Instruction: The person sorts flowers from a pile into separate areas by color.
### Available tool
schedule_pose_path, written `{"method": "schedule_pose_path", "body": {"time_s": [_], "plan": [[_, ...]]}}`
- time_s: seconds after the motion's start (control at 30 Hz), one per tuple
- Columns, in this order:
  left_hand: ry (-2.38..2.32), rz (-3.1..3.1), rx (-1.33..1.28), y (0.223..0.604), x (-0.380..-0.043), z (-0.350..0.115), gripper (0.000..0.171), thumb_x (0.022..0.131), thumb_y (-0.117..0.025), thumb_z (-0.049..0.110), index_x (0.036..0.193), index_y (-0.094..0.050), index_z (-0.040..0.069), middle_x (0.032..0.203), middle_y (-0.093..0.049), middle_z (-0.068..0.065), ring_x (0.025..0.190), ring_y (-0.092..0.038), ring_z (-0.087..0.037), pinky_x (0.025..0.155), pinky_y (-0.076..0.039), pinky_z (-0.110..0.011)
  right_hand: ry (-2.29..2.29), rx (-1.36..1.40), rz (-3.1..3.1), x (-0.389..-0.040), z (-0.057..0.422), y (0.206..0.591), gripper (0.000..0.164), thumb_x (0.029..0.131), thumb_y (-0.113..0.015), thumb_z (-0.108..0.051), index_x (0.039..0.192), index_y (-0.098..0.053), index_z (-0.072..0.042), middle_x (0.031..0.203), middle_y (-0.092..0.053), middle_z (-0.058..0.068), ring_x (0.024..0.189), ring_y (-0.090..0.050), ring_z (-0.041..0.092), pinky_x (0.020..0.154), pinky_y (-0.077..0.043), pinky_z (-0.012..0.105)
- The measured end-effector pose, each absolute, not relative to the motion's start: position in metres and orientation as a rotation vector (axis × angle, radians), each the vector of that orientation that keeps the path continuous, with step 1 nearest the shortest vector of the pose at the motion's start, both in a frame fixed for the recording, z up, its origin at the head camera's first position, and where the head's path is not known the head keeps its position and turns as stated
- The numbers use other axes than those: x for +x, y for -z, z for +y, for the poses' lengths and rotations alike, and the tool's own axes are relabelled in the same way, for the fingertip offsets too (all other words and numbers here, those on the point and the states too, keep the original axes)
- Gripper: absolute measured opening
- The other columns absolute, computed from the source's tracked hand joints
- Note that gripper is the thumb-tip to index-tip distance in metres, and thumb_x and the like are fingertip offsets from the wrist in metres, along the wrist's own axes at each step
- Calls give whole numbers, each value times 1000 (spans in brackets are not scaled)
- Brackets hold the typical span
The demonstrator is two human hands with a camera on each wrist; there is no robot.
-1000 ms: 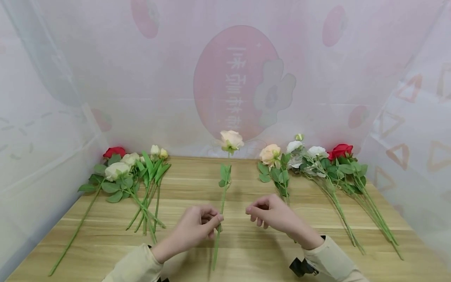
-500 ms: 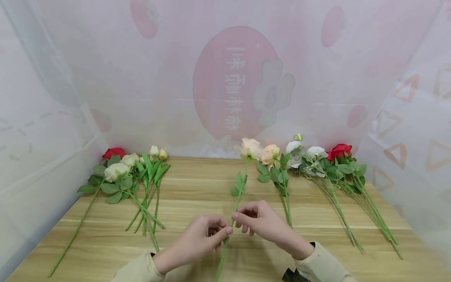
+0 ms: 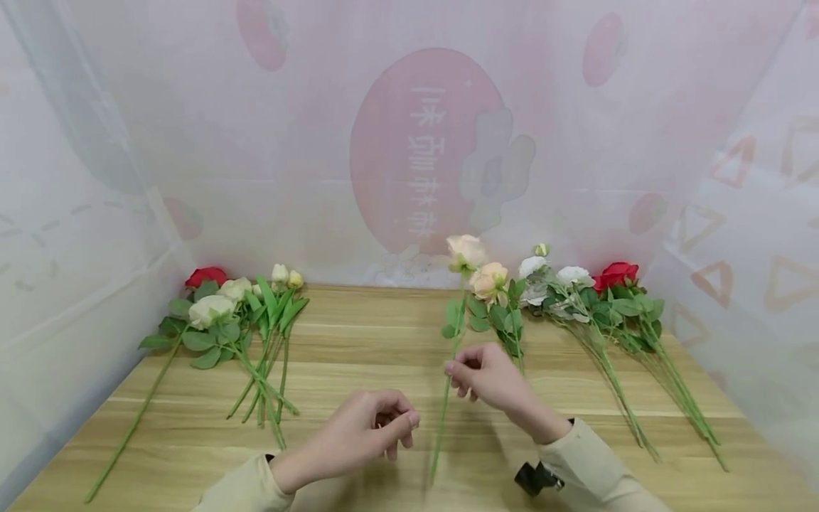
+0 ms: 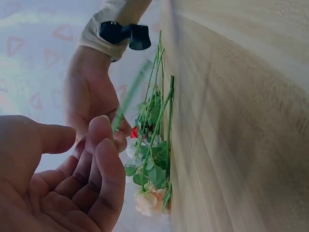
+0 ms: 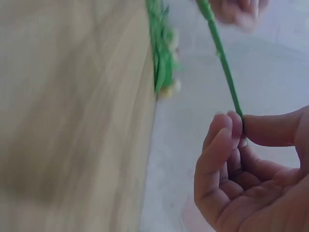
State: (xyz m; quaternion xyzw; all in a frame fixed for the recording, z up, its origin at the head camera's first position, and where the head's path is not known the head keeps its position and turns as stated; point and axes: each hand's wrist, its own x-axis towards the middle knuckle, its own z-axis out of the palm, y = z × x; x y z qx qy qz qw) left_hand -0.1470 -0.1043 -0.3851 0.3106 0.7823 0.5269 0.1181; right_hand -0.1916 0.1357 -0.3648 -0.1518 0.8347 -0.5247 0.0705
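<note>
A pale peach rose (image 3: 466,252) on a long green stem stands nearly upright above the table. My right hand (image 3: 489,380) pinches its stem (image 5: 225,67) between thumb and fingertips, as the right wrist view also shows. To the left, my left hand (image 3: 358,434) holds nothing, its fingers loosely bent and the thumb apart from them in the left wrist view. Just behind the held rose, a deeper peach rose (image 3: 490,281) lies on the table with its leaves and stems.
The wooden table (image 3: 358,341) bears white flowers (image 3: 574,276) and red roses (image 3: 618,274) at right. Further left lie cream roses (image 3: 212,311), a red rose (image 3: 206,276) and pale tulips (image 3: 280,274). A printed curtain (image 3: 288,142) stands behind.
The pale peach rose has passed from my left hand to my right and moved rightward. My left hand has let go of the stem; my right hand has risen slightly with it.
</note>
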Motion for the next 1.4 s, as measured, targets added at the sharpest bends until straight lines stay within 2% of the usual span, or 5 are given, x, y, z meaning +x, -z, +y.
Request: {"method": "schedule_pose_path", "body": {"time_s": [0.23, 0.57, 0.87, 1.07, 1.4], "plan": [[-1503, 2310, 933, 383, -148, -109, 18, 102, -57, 27, 93, -67, 16, 75, -67, -1, 58, -63, -15, 53, -51, -28, 1373, -212, 2717, -230, 175, 356, 31, 98, -60, -8, 69, -64, 2, 60, -60, 8, 52, -55, 19, 47, -42, 26], [-1464, 2307, 1014, 383, -150, -113, 19, 102, -57, 30, 90, -66, 18, 74, -68, 1, 59, -64, -13, 52, -51, -27, 893, -163, 2914, -259, 210, 350, 52, 97, -61, -14, 47, -45, -14, 41, -36, -4, 38, -29, 10, 43, -29, 26], [-1429, 2257, 1062, 382, -150, -114, 19, 103, -56, 27, 92, -67, 17, 74, -67, -1, 61, -64, -13, 54, -52, -28, 775, -120, 2865, -270, 216, 360, 42, 83, -54, -3, 47, -38, -16, 42, -34, -4, 39, -29, 11, 41, -27, 25], [-1409, 2258, 1092, 382, -151, -114, 19, 103, -56, 27, 91, -67, 18, 72, -67, 2, 61, -64, -11, 53, -51, -27, 625, -132, 2894, -270, 217, 366, 43, 88, -58, -13, 47, -43, -16, 41, -37, -4, 37, -31, 11, 40, -26, 25], [-1391, 2254, 1104, 382, -152, -114, 18, 103, -56, 24, 90, -66, 16, 72, -67, 2, 62, -63, -11, 52, -50, -25, 605, -111, 3107, -262, 197, 368, 45, 90, -50, -8, 52, -29, -19, 49, -18, -6, 46, -17, 11, 42, -15, 27]]}}
